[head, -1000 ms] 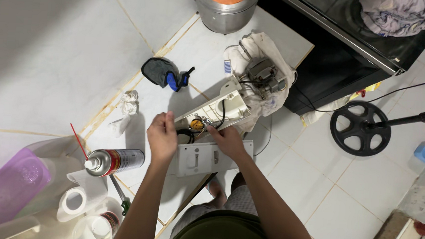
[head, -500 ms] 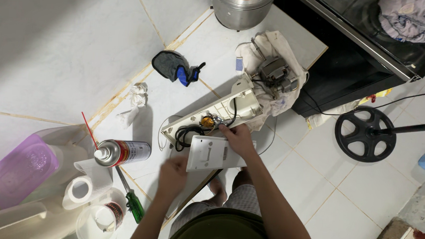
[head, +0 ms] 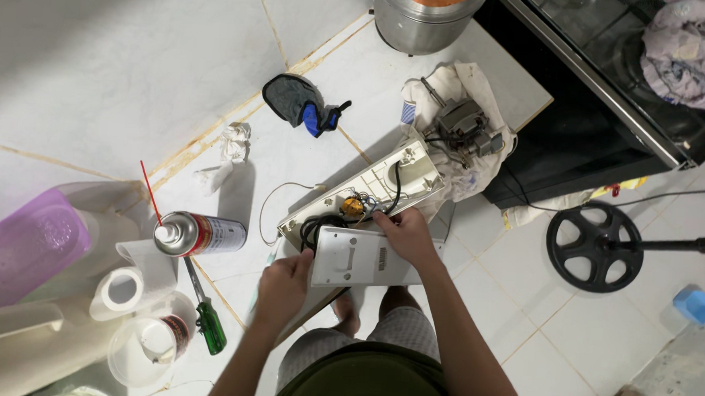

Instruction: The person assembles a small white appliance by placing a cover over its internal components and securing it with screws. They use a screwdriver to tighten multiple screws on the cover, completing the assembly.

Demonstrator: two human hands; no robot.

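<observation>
An opened white plastic appliance housing (head: pixel 385 184) lies slanted on the tiled floor, black wires and an orange part showing inside. A flat white cover panel (head: pixel 357 258) rests against its near end. My left hand (head: pixel 283 287) grips the panel's left edge. My right hand (head: pixel 403 233) holds the panel's top edge, fingers touching the wires in the housing. A small grey motor (head: pixel 461 127) sits on a white cloth (head: pixel 447 82) just beyond the housing.
A spray can with a red straw (head: pixel 198 234), a green-handled screwdriver (head: pixel 206 315), a tape roll (head: pixel 122 290) and a purple tub (head: pixel 24 245) lie at left. A dark glove (head: pixel 297 103), steel pot (head: pixel 426 13), black glass stand (head: pixel 615 99) and round fan base (head: pixel 595 247) surround the spot.
My left hand has come down from the housing's upper side to the cover panel's left edge. My right hand has stayed at the panel's top. The view has shifted slightly.
</observation>
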